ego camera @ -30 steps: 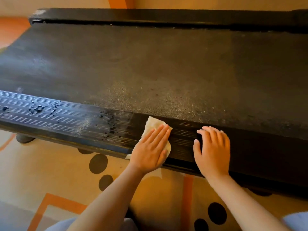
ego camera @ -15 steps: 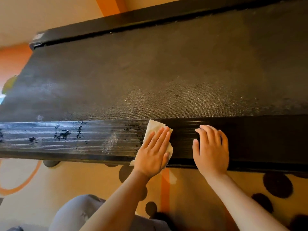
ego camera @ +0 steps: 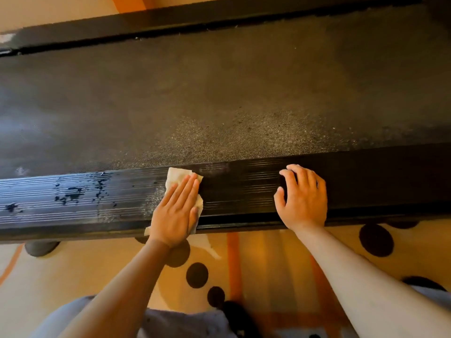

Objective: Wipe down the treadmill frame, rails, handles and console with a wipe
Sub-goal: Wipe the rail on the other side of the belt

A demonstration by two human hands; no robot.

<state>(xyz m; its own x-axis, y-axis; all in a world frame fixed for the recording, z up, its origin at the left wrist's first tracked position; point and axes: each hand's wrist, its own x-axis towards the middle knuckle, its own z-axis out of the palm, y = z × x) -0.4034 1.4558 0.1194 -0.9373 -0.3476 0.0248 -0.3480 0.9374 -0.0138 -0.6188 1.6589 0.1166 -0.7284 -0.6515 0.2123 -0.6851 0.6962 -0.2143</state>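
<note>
Patterned carpet lies beneath the treadmill's ribbed side rail. With fingers flat, the left hand presses the wipe onto the side rail. The right hand rests relaxed at its 3 o'clock, apart.

warm amber indoor light, fairly bright on the patterned floor and dim over the dark belt. a pale sheen of glare lies along the left stretch of the near rail and the belt's left end, and the belt's weave glints near the middle. the right hand and its forearm are lit pale, while the left hand and its forearm sit in deeper orange shade. the centre is sharp; the bottom edge, with the grey clothing, is soft. wide-angle distortion bows the near rail and the far rail toward the corners
</note>
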